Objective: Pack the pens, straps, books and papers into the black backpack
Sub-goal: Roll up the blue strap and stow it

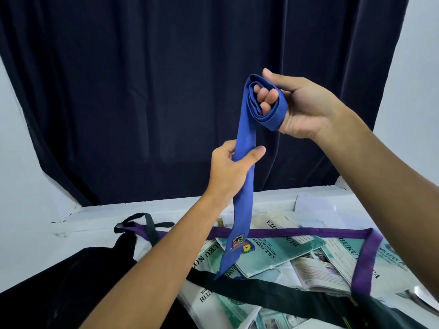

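Observation:
A blue strap [244, 181] with a coloured badge near its tip hangs in the air above the table. Its upper end is wound in several loops round the fingers of my right hand [301, 108], thumb on top. My left hand [231, 169] pinches the strap lower down, between thumb and fingers. The tip dangles over teal-covered books [280, 252] and papers [316, 205] spread on the table. A purple strap [361, 257] and a dark green strap [261, 290] lie across the books. The black backpack [78, 281] sits at the lower left, partly behind my left forearm.
The white table [95, 222] runs back to a dark curtain [190, 91] with white wall on both sides. A black strap loop [147, 224] lies behind the backpack. A small shiny object [420, 298] lies at the right edge.

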A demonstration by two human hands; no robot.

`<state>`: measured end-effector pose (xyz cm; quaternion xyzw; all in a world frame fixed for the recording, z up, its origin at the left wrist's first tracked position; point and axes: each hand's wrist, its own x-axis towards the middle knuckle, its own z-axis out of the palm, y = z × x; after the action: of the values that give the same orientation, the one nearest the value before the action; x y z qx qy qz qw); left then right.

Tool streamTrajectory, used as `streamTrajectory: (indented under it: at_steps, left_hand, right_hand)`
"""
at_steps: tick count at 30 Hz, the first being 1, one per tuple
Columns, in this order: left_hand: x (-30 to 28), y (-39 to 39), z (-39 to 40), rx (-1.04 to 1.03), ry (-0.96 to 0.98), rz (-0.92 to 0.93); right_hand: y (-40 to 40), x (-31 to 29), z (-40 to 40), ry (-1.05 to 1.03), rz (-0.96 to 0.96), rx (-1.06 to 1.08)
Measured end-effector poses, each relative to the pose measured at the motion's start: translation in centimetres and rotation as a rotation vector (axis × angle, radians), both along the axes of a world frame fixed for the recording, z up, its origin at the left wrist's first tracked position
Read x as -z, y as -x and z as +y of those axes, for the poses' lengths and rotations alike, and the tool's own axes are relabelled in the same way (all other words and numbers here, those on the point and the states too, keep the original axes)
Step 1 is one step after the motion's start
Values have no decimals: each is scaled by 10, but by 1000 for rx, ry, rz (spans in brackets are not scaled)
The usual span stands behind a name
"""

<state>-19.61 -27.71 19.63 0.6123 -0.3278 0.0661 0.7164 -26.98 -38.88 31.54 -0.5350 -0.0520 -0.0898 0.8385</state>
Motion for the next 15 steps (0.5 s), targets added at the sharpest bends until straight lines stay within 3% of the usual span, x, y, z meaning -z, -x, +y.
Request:
streamTrajectory:
  at_steps: [3, 7, 12, 15]
  left_hand:
    - [6, -6, 7, 153, -43, 164]
    - [20, -7, 13, 254, 63, 237]
    - [30, -16, 13, -25, 13, 56]
    - [27, -21, 23, 239, 25, 232]
  right_hand:
    - [0, 4, -1, 16, -9, 31]
    - [-2, 14, -4, -15, -20, 88]
    - [0, 27, -11, -33, -1, 34]
    - [5, 31, -16, 0, 41, -5]
